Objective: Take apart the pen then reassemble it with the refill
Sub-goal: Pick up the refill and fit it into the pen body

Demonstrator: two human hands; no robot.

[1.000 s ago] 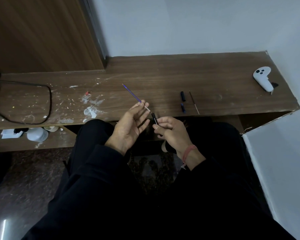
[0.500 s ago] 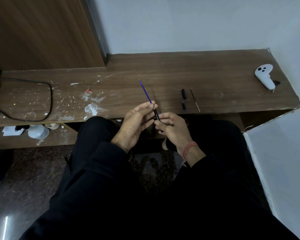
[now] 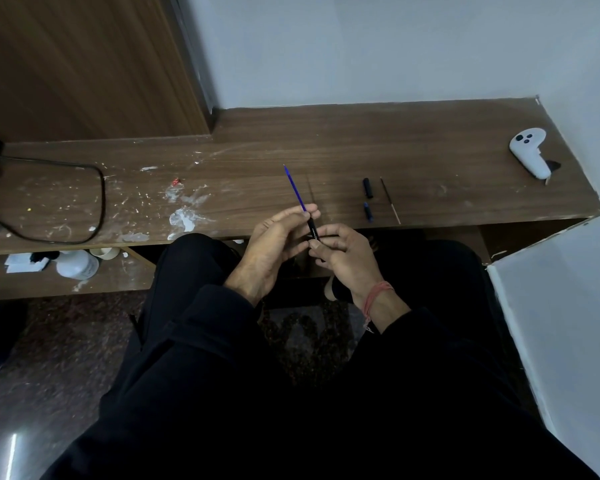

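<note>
A thin blue refill [image 3: 294,188] sticks up and away from my hands, its lower end entering the black pen barrel [image 3: 313,231]. My left hand [image 3: 277,237] pinches the refill just above the barrel mouth. My right hand [image 3: 343,254] grips the lower part of the barrel, which it mostly hides. On the wooden desk [image 3: 326,147] to the right lie a black pen cap [image 3: 368,187], a small dark blue pen piece [image 3: 368,211] and a second thin dark refill [image 3: 390,200].
A white handheld controller [image 3: 530,152] rests at the desk's far right. White paint splatters [image 3: 184,216] mark the desk's left, where a black cable [image 3: 97,188] loops. A lower shelf holds a white jar [image 3: 77,264]. A white wall [image 3: 568,323] stands close on the right.
My left hand swung the blue refill from a leftward lean to near upright and brought it to the barrel in my right hand; its end now sits inside the barrel mouth.
</note>
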